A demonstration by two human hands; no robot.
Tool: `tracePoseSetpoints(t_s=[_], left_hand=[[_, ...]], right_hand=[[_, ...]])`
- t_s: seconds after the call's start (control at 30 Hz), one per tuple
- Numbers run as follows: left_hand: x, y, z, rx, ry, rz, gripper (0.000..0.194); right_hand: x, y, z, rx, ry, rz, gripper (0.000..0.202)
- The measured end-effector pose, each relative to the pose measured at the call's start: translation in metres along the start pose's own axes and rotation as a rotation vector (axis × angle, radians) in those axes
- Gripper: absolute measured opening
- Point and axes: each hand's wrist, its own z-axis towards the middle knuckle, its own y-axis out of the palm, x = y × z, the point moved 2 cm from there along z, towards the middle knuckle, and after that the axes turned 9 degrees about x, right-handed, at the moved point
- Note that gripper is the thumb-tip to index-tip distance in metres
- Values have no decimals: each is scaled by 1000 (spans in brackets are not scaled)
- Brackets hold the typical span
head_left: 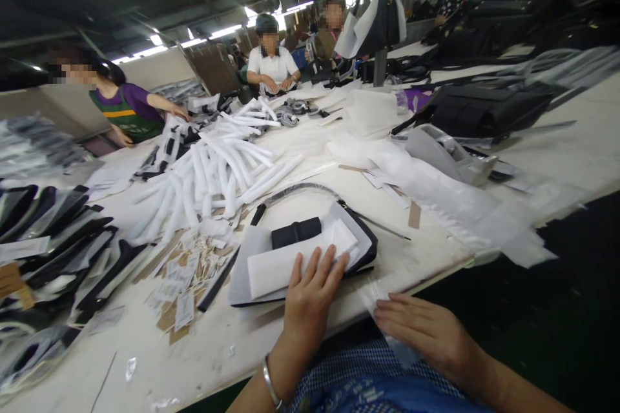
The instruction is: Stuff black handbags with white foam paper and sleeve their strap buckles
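A black handbag (pixel 371 246) lies on the table in front of me, partly covered by pale grey wrapping. White foam sheet (pixel 271 274) is folded across it, beside a black strap or buckle piece (pixel 296 232). My left hand (pixel 310 290) rests on the foam with its fingers spread and lying flat. The bag's handle (pixel 303 188), wrapped in clear film, arches behind it. At the table's front edge, my right hand (pixel 426 332) has its fingers together against clear plastic film (pixel 404 352); its thumb is hidden.
White foam tubes (pixel 217 164) are heaped ahead. Paper tags (pixel 184 306) with strings lie to the left, beyond them stacked black-and-grey pieces (pixel 92 271). Clear plastic bags (pixel 450 206) spread to the right, near another black bag (pixel 484 110). Several people work across the table.
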Motion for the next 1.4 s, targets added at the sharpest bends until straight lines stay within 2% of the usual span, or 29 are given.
tracePoseSetpoints(t_s=[0.2,0.47,0.6,0.67,0.77,0.93,1.13,1.4], left_hand=[[2,-1,0,20,-8,3,47],[5,-2,-1,9,-11,-2,44],[6,-3,1,31,-8,5,42],[6,-3,1,50,-3,8,41],[6,0,-1,104,0,10,39],[8,8,-3,185,-16,-18,31],[9,12,-1,253,-51,-47,22],[8,11,4,302,-110,-80,29]], right_hand=[[-23,-5,-2,-13,-8,-56,34],[-31,-24,12,-62,-46,-68,33],[-25,-35,43,-38,-59,-66,31],[-18,-40,67,-15,-68,-58,31],[-2,-43,107,-52,-70,-54,37],[39,-27,154,-182,8,-72,46],[80,12,159,-317,170,-8,49],[105,33,162,-356,615,151,6]])
